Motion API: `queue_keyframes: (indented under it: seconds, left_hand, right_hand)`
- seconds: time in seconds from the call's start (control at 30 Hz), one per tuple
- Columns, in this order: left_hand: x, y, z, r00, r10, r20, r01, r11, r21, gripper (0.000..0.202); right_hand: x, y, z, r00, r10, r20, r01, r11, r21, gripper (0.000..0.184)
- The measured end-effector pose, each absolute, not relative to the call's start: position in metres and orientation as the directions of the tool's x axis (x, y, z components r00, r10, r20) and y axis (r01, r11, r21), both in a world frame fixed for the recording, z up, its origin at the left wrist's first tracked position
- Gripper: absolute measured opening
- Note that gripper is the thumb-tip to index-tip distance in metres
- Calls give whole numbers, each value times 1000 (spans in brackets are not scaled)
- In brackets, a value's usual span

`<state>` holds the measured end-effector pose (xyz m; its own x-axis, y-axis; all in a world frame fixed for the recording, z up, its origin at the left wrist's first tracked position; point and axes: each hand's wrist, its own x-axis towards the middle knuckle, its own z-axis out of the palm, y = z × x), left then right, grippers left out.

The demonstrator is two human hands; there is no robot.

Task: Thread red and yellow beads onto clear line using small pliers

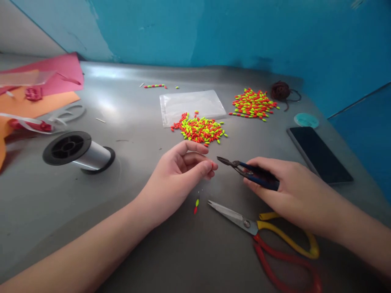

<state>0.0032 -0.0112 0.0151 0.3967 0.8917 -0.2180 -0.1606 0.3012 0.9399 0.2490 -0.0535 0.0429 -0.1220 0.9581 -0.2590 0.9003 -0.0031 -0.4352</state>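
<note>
The left hand point(175, 179) is hovering at center frame, fingers curling inward, with thumb and fingertips point(210, 165) pinching together. The right hand point(293, 193) is closing in a firm grip right of center, knuckles up. The left forearm point(76, 240) and right forearm point(360, 240) are reaching in from the lower corners.

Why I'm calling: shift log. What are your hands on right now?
Right hand gripping blue-handled pliers, tips toward left hand. Left fingertips pinched, anything held too thin to tell. Red and yellow-green beads just below. Scissors under right hand, not touching.
</note>
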Motion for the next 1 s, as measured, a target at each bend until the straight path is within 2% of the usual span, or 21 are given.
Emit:
queue_keyframes:
  seconds: [0.13,0.3,0.53,0.67,0.77,1.0]
  left_hand:
    - [2,-12,17,417,882,-221,-124,297,947,20]
    - [1,-13,16,448,865,-227,-117,308,944,18]
    - [2,-13,12,500,830,-248,-205,391,897,22]
    - [3,-12,14,532,778,-335,-199,499,844,26]
    - [4,-12,15,574,716,-397,-152,571,807,20]
    - [2,-12,14,610,695,-381,-112,551,827,23]
  right_hand:
    - [245,-55,43,-170,950,-260,893,37,-448,13]
    - [242,-55,42,-193,944,-268,878,44,-476,13]
    - [239,-55,40,-212,935,-283,881,58,-469,23]
    - [239,-52,37,-213,930,-300,880,50,-472,27]
    - [240,-49,36,-207,926,-316,876,31,-482,27]
    - [241,-49,36,-202,914,-352,879,11,-476,21]
